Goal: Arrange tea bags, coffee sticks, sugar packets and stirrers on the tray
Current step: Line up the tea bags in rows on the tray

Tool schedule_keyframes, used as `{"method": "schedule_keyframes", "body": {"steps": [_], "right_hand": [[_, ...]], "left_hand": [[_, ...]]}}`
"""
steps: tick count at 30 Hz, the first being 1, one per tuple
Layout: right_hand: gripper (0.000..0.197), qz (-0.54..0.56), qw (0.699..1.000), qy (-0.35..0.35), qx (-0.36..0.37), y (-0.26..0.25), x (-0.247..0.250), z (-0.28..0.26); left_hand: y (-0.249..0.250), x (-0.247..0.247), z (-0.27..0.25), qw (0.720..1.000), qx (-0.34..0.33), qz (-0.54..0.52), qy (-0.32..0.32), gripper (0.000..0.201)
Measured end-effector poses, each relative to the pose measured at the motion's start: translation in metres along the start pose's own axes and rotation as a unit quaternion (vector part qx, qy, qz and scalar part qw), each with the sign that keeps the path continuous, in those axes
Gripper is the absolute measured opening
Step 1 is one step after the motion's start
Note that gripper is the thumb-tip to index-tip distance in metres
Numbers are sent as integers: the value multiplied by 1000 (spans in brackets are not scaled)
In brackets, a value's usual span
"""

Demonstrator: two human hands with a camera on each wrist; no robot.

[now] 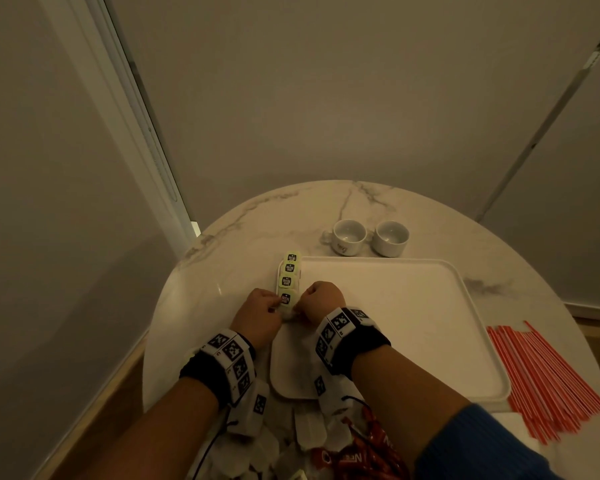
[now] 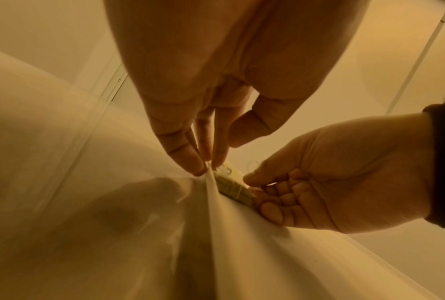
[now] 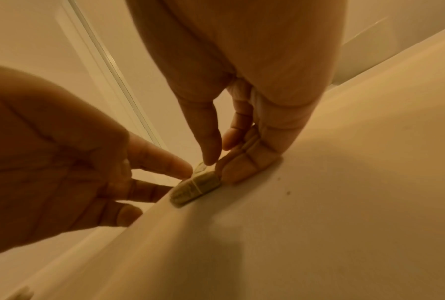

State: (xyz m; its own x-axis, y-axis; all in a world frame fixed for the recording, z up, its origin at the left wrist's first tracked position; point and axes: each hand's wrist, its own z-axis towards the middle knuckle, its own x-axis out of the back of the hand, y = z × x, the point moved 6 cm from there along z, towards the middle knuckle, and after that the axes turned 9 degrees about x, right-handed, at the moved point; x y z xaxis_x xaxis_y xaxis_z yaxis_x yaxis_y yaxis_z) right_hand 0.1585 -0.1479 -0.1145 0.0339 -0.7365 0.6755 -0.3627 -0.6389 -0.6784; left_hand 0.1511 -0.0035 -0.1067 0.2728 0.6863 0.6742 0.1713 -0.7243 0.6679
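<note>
Both hands, left (image 1: 262, 306) and right (image 1: 321, 299), pinch the light, limp tea bag (image 1: 285, 299) by its edges at the tray (image 1: 430, 306) rim.

Home-like room: marble table (image 1: 257, 216), cups (image 1: 349, 235).

Four green-tagged tea bags (image 1: 289, 278) in a row along white tray's (image 1: 395, 306) left edge

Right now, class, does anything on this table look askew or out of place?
Nothing looks damaged or spilled. The tea bags form a neat overlapping row along the tray's left edge, with both hands at the nearest one. The red stirrers and the loose packets lie off the tray, not yet arranged.
</note>
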Motion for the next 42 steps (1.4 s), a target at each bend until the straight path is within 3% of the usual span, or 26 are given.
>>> {"method": "schedule_keyframes", "body": {"steps": [6,10,13,20,27,32,42], "right_hand": [[27,-10,1000,-26,-3,-2,0,-1],[9,-17,999,-28,2,-2,0,-2],[11,-18,1000,-22,1,-1,0,-2],[16,-23,1000,-17,2,-2,-2,-1],[19,-50,998,-22,17,-3,-3,1],[4,-50,998,-29,14,-1,-4,2],[19,-49,998,-29,8,-1,-5,4]], "left_hand": [[-1,-9,0,999,5,-16,-28,39],[-2,-4,1,1000,3,-31,-6,30],[-5,3,3,999,25,-41,5,36],[2,4,16,999,39,29,-1,44],[6,4,24,997,50,62,15,33],[10,5,21,997,46,61,26,29],[14,7,21,997,30,59,51,24]]}}
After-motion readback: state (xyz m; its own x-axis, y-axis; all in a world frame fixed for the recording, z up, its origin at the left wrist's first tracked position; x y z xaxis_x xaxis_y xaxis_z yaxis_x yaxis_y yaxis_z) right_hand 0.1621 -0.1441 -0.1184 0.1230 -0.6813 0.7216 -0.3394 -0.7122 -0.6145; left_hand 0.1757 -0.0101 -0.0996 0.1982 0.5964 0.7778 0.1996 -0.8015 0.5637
